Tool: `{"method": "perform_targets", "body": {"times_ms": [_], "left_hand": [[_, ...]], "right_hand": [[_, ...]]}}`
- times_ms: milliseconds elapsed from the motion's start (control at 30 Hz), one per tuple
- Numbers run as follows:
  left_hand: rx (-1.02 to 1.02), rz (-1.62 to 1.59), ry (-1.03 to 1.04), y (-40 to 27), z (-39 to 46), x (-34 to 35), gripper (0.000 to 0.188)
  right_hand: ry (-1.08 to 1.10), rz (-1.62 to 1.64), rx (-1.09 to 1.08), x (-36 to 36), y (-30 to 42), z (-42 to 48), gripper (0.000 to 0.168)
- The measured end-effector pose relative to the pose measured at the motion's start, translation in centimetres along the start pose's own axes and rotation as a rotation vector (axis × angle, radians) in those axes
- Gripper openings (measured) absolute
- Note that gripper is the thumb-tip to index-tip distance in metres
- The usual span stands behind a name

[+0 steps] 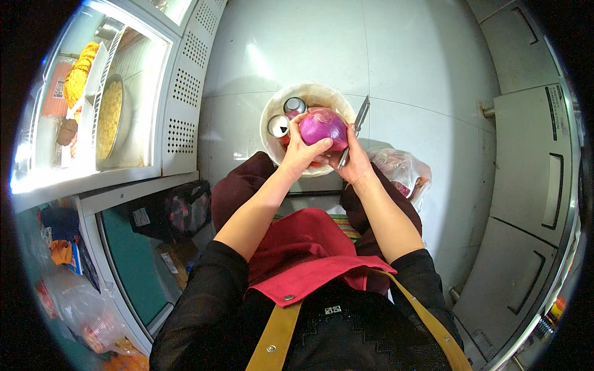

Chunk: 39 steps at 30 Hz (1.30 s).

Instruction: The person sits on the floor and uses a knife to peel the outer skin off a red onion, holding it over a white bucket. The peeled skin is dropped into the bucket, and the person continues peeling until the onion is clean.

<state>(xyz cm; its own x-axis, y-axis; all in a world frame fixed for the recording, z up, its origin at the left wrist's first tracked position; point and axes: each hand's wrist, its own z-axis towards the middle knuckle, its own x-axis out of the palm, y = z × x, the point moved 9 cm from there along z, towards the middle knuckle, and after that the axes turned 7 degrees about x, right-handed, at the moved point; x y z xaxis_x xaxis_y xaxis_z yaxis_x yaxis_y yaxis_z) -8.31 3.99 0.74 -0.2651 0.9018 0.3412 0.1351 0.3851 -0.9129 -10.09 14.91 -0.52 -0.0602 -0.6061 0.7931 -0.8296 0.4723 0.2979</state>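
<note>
A large red onion [324, 126], purple and glossy with a paler patch at its top, rests between both hands. My left hand [300, 150] cups its left and near side, thumb across the front. With my right hand [355, 160] I hold a slim metal peeler [362, 112] and also touch the onion's right side. The peeler points away from me, its blade end clear of the onion. Beneath the hands stands a round pale bin [268, 109] with a liner. Inside it are a silver-bottomed can [294, 105], an opened drink can [278, 125] and partly hidden scraps.
A clear plastic bag [399, 162] with reddish contents lies right of my knee. On the left is a lit glass-front fridge [167, 106] holding a bowl of yellowish pieces [111, 116]. Steel cabinets [529, 162] line the right side. Pale tiles [297, 46] cover the floor.
</note>
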Motion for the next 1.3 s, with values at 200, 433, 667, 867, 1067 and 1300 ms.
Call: {"method": "perform_targets", "body": {"times_ms": [200,433,667,867,1067,1300], "left_hand": [[0.024,0.072,-0.092,0.7,1.0,-1.4,0.096],[0.023,0.064,-0.069,-0.1,1.8,-2.8,0.084],[0.003,0.147,-0.044,-0.1,1.5,-3.0,0.094],[-0.050,0.244,0.028,-0.7,0.9,-3.2,0.089],[-0.017,0.359,0.027,0.3,1.6,-4.0,0.087],[-0.011,0.394,-0.007,0.0,1.4,-4.6,0.085]], "right_hand": [[-0.252,-0.614,-0.286,-3.1,3.7,0.4,0.051],[-0.485,-1.394,-0.606,0.4,7.0,-3.1,0.047],[-0.297,-1.510,-0.616,1.0,6.0,-2.9,0.038],[-0.310,-1.594,-0.485,0.9,7.1,-2.7,0.035],[-0.424,-1.586,-0.567,-0.8,7.4,-1.9,0.037],[-0.375,-1.635,-0.364,-0.8,6.9,-1.3,0.036]]}}
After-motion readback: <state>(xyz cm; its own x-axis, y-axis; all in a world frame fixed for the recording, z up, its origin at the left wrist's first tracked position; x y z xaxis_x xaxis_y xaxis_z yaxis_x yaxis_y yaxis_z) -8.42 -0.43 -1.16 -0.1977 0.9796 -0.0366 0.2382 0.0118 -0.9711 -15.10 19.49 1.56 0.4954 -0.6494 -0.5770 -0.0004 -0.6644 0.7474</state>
